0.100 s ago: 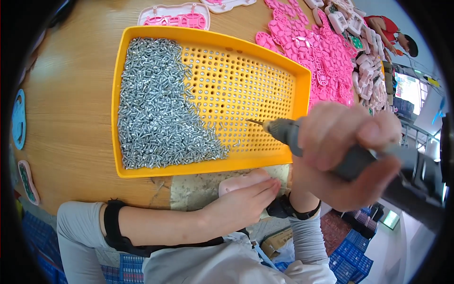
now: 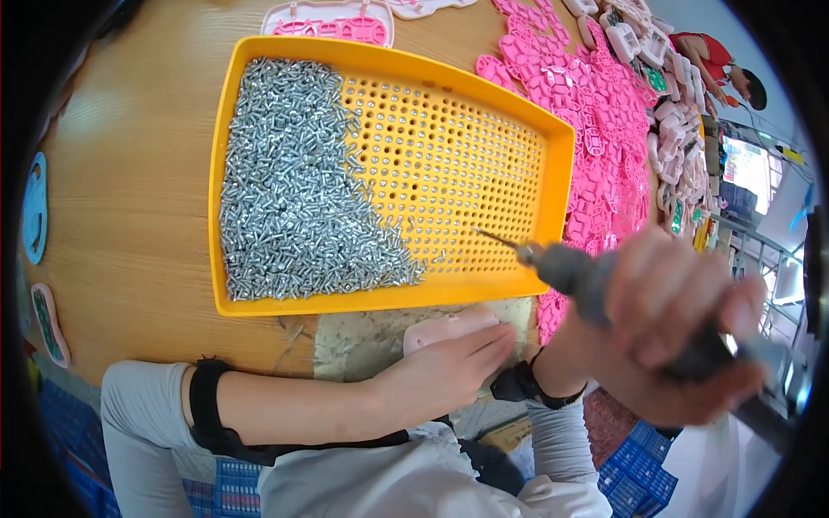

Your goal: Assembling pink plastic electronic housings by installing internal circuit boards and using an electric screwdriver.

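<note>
My right hand (image 2: 678, 315), blurred by motion, is wrapped round a dark electric screwdriver (image 2: 574, 274). Its thin bit points left, over the lower right part of a yellow tray (image 2: 393, 304). Inside this tray, a heap of small silver screws (image 2: 294, 186) fills the left side. On the right, more screws sit head up in rows of holes. Just below the tray's front edge, my left hand (image 2: 471, 358) is closed on a pale pink plastic casing (image 2: 445, 328), its fingers together along the near side. The hand hides part of that casing, which rests on a worn grey mat (image 2: 345, 341).
Bright pink plastic parts (image 2: 596, 173) lie piled right of the tray, with pale pink casings (image 2: 669, 142) beyond. Another casing with a pink insert (image 2: 332, 26) is behind the tray. A blue part (image 2: 34, 207) lies far left. A person in red (image 2: 712, 60) is at the far right.
My right hand has drawn back to the right and downward with the screwdriver, its bit shifting right over the tray. The left hand stays on the casing.
</note>
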Motion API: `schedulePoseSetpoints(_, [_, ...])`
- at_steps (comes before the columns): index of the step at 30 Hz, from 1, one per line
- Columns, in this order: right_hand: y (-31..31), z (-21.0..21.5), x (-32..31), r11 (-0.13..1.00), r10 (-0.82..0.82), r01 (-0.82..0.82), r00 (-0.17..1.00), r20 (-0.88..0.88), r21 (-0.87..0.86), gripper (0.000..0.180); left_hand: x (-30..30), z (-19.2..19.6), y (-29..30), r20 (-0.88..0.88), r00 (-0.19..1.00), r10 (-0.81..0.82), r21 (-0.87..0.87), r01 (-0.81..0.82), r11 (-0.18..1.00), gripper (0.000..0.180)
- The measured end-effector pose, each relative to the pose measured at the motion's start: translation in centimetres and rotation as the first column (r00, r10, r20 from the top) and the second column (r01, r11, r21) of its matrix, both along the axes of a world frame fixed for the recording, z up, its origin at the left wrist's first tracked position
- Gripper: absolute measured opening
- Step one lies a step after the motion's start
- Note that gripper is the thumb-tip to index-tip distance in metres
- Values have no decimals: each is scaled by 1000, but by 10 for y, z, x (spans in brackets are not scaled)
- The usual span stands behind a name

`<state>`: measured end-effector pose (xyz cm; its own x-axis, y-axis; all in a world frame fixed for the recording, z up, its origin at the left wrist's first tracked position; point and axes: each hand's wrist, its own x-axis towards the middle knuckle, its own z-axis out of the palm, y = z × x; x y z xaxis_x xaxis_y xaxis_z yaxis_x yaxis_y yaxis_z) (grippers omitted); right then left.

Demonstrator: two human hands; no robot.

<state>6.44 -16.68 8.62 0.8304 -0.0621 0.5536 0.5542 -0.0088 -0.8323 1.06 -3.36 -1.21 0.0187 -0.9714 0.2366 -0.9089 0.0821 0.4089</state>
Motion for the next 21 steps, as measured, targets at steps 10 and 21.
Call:
schedulePoseSetpoints(10, [21,12,-38,903,426,-427,904,-30,-38,32,-5,-1,-3,232,971,50,-30,-44,999,44])
schedulePoseSetpoints(21, [41,-17,-49,963,269,-266,960,-75,47,27,1,-3,-5,-966,241,98,63,-146,987,25])
